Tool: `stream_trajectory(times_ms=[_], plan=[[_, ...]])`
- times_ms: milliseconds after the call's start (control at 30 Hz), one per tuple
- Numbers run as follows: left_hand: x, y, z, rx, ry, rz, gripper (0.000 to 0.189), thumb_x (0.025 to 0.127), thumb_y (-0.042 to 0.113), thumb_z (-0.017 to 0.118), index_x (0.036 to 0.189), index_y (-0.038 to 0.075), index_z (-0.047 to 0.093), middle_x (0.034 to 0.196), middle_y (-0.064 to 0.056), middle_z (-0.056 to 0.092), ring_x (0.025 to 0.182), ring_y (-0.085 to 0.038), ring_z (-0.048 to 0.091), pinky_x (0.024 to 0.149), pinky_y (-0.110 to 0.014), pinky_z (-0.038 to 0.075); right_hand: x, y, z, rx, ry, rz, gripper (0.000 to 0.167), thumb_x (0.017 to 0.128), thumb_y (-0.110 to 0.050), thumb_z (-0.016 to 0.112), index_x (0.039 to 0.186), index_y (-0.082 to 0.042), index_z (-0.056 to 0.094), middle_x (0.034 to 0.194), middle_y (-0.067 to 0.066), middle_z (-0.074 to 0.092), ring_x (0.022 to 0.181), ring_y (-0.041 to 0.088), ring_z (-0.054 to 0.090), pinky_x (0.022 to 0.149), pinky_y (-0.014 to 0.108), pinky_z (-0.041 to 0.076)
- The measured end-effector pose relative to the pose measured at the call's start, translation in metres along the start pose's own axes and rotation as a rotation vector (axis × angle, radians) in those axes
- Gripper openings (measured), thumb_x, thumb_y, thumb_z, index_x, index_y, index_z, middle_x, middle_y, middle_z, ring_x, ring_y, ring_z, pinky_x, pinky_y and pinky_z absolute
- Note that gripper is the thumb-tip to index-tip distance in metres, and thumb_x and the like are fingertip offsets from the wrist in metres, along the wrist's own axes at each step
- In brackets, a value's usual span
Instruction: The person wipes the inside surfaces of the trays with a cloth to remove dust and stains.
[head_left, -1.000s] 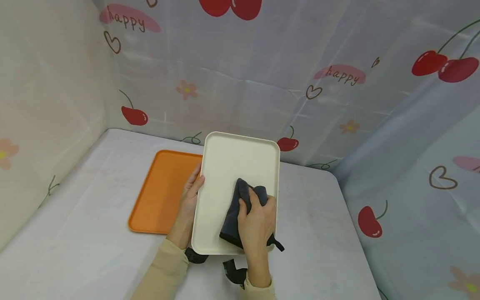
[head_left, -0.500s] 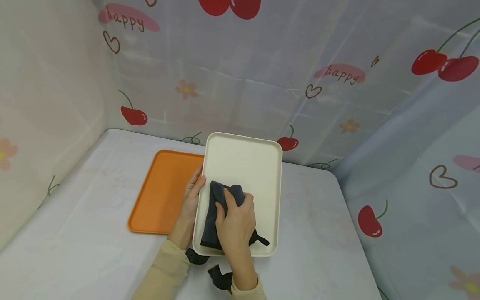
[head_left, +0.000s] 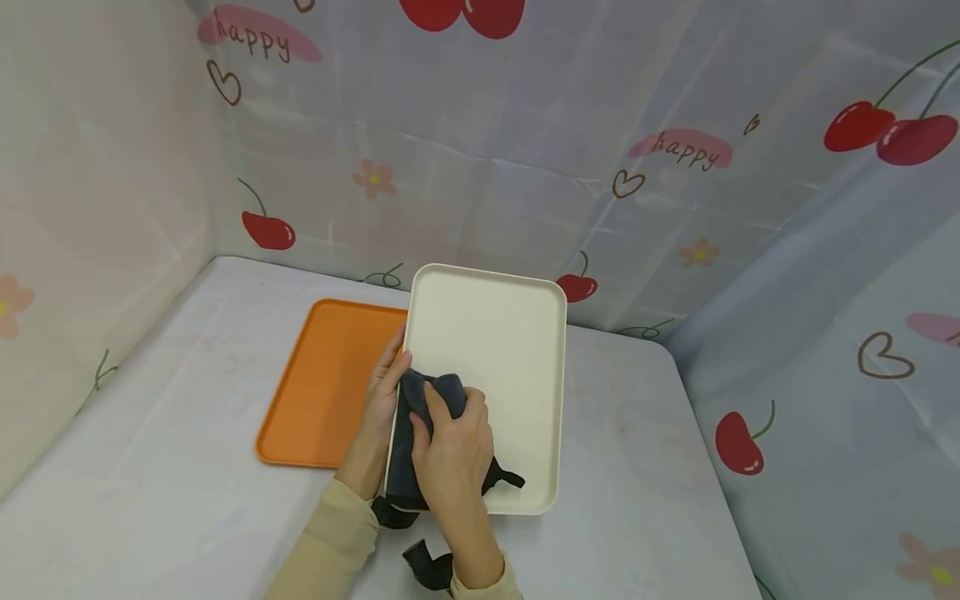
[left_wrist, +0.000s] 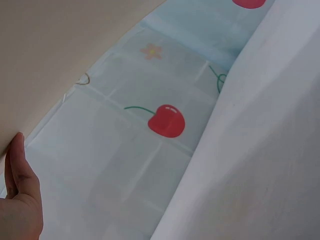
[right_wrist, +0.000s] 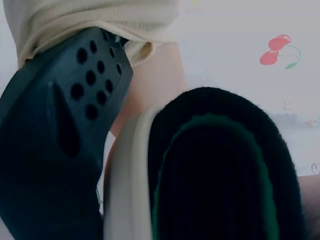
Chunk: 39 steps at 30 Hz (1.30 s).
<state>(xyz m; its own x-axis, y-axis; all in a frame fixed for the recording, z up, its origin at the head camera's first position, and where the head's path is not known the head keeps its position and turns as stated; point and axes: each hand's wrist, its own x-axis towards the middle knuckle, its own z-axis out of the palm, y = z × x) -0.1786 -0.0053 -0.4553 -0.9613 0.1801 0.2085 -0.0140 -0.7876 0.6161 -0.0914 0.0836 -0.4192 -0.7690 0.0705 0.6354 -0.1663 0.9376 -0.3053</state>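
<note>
A cream rectangular tray (head_left: pixel 495 333) is held up with its inner face toward the head camera. My left hand (head_left: pixel 378 408) grips its left edge, thumb at the rim; the other fingers are mostly hidden behind it. The left wrist view shows the tray's plain underside (left_wrist: pixel 60 50) and part of that hand (left_wrist: pixel 22 200). My right hand (head_left: pixel 453 450) bunches a dark grey cloth (head_left: pixel 403 467) and presses it on the tray's lower left, along the rim. A short black loop hangs from the cloth's right side. Close up in the right wrist view, the folded cloth (right_wrist: pixel 210 102) lies beside the tray's rim (right_wrist: pixel 132 175).
An orange tray (head_left: pixel 315 392) lies flat on the white-covered table (head_left: pixel 637 467), partly behind the cream tray and left hand. Printed curtains (head_left: pixel 480 200) enclose the back and sides. Black wrist camera mounts (head_left: pixel 429 568) sit close below the cream tray.
My right hand has slid the cloth leftward across the cream tray, from its right half to the left rim. The left hand keeps its grip, and the tray has shifted slightly right.
</note>
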Motion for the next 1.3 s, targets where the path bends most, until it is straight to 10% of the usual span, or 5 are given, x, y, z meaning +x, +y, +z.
stream_trajectory(times_ms=[733, 1300], plan=[[0.001, 0.003, 0.001, -0.004, 0.027, -0.003, 0.043, 0.105, 0.012, 0.041, 0.147, 0.023, 0.046, 0.137, 0.013, 0.056, 0.12, -0.005, 0.057, 0.1, -0.021, 0.048, 0.005, 0.022, -0.009, 0.215, -0.086, 0.132, 0.039, 0.077, -0.024, 0.083, 0.115, -0.025, 0.074, 0.111, 0.013, 0.057, 0.091, 0.022, 0.062, 0.063, 0.035, 0.053], [0.002, 0.009, -0.001, -0.045, 0.032, -0.023, 0.044, 0.106, 0.01, 0.04, 0.148, 0.02, 0.043, 0.133, 0.01, 0.06, 0.11, -0.007, 0.064, 0.091, -0.023, 0.055, 0.008, 0.066, -0.035, 0.118, -0.093, 0.393, 0.038, 0.08, -0.022, 0.081, 0.116, -0.024, 0.074, 0.114, 0.02, 0.055, 0.093, 0.033, 0.061, 0.065, 0.045, 0.052]])
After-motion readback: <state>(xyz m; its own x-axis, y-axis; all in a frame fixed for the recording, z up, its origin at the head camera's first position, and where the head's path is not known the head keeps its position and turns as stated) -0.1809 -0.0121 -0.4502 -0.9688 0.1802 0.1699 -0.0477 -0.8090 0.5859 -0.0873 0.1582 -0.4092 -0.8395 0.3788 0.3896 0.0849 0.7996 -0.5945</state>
